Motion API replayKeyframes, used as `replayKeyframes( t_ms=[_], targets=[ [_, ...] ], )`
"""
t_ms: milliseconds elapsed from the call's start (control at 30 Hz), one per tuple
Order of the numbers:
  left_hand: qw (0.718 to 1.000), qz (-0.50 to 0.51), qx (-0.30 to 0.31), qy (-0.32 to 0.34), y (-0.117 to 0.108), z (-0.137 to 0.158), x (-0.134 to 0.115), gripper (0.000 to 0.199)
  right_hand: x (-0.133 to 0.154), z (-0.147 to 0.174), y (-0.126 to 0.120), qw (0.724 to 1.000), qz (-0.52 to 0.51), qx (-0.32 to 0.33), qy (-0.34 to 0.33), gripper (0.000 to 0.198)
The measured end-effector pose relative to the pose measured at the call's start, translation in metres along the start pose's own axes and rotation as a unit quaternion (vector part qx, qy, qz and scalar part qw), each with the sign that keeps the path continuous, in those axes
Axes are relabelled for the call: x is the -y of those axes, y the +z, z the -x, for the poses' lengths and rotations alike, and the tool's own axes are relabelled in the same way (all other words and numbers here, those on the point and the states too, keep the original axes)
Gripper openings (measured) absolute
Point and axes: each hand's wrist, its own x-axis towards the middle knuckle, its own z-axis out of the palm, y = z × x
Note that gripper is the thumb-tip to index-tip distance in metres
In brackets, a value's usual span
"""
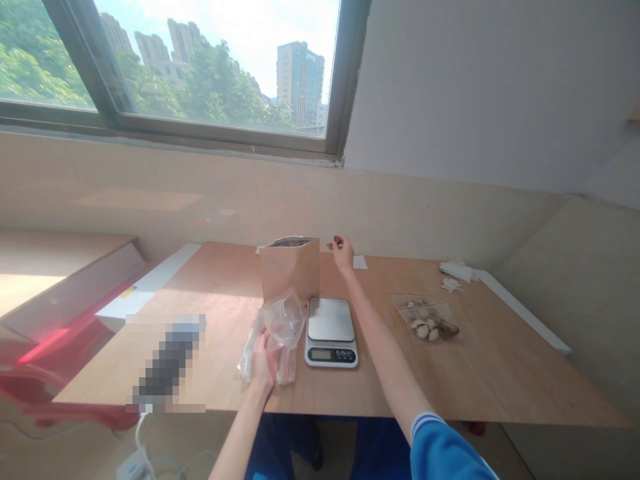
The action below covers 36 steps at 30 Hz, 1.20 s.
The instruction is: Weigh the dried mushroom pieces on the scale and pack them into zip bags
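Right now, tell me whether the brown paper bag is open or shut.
Open: the brown paper bag stands upright with its top edges parted, a gap showing between them. How full it is, I cannot tell.

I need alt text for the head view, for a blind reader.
A right hand holds brown pieces beside an open paper bag; the left hand holds clear plastic beside a scale. A zip bag with pale and dark pieces lies farther right on the table.

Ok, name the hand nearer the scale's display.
Left. The left hand is left of the display, holding clear plastic; the right hand is beyond the scale, toward the wall, holding a brown piece.
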Motion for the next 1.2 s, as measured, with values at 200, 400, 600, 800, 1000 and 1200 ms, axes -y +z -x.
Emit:
replayKeyframes(
  t_ms=[200, 400, 600, 800, 1000, 1200],
  targets=[
    [1.000, 0.001, 0.003, -0.004, -0.001, -0.001, 0.000, 0.017, 0.076, -0.013, -0.024, 0.949, -0.259, -0.062, -0.167, 0.030],
    [1.000, -0.006, 0.017, 0.003, -0.005, -0.004, 0.004, 0.020, 0.077, 0.003, -0.007, 0.948, -0.238, 0.040, -0.207, 0.021],
    [1.000, -0.004, 0.022, 0.006, -0.005, -0.005, 0.004, 0.019, 0.068, 0.007, -0.003, 0.948, -0.182, 0.061, -0.254, 0.021],
    [1.000, 0.001, 0.018, 0.003, -0.003, -0.002, 0.002, 0.017, 0.071, 0.013, -0.016, 0.962, -0.140, -0.005, -0.233, 0.024],
    [1.000, 0.010, 0.013, 0.010, 0.000, -0.001, 0.001, 0.013, 0.065, 0.043, -0.023, 0.960, -0.208, -0.050, -0.178, 0.020],
    [0.998, -0.011, 0.038, 0.048, -0.001, -0.004, 0.003, 0.019, 0.045, 0.114, -0.014, 0.949, -0.231, 0.203, -0.068, 0.033]
  ],
)
